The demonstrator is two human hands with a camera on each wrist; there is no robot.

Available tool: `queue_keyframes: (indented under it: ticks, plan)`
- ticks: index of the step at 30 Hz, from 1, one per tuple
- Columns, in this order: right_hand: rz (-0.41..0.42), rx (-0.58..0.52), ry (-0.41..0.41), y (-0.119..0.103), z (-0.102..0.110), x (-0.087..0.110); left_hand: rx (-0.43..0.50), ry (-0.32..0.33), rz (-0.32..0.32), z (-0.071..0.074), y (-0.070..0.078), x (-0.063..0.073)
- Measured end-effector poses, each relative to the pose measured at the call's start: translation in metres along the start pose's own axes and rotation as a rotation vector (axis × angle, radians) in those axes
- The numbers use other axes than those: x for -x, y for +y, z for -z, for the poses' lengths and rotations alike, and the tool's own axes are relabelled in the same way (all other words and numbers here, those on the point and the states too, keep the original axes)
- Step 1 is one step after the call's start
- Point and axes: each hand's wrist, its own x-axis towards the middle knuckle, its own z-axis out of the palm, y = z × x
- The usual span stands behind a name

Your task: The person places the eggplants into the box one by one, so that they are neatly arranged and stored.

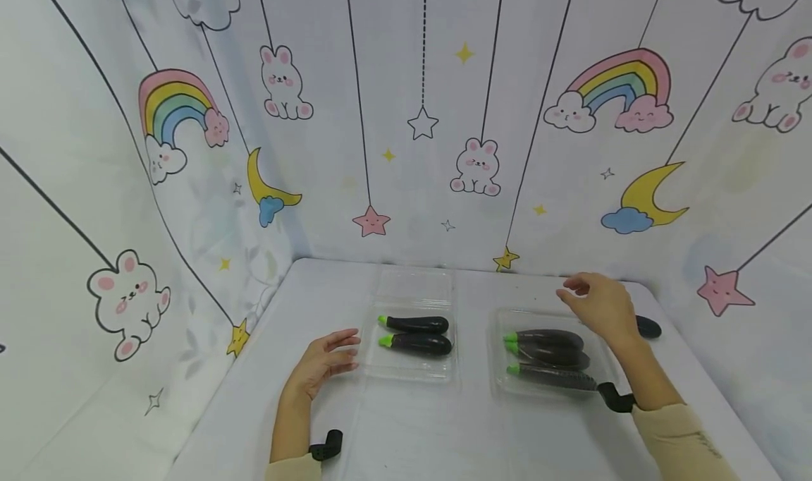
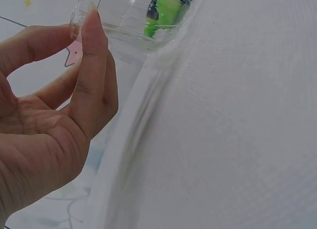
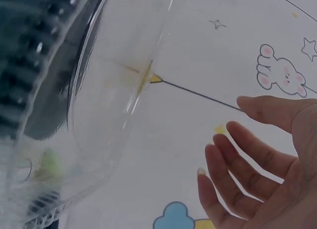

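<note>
An open clear plastic clamshell box [image 1: 409, 374] lies in the middle of the table, its lid [image 1: 415, 283] folded back. Two dark eggplants with green stem ends, a rear eggplant [image 1: 419, 324] and a front eggplant [image 1: 421, 344], lie inside. At its left edge is my left hand [image 1: 322, 362], fingers loosely bent. The left wrist view has fingertips overlapping the rim [image 2: 81, 8]; contact is unclear. To the right, three eggplants [image 1: 548, 355] show hazily through another clear box [image 1: 501, 386], apparently closed. My right hand [image 1: 599, 305] hovers over its back right part, holding nothing.
Another dark eggplant [image 1: 648, 327] lies right of the second box, partly hidden by my right wrist. A white cloth with printed rabbits, stars and rainbows [image 1: 406, 114] hangs behind the white table [image 1: 438, 439] and along its left side.
</note>
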Motion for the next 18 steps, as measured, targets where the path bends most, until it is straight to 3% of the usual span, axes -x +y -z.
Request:
queue_keyframes:
  ticks: [18]
  plan:
    - [-0.068,0.075,-0.046,0.078,0.006,-0.001,-0.005,-0.010,0.000,0.001,0.001,0.001]
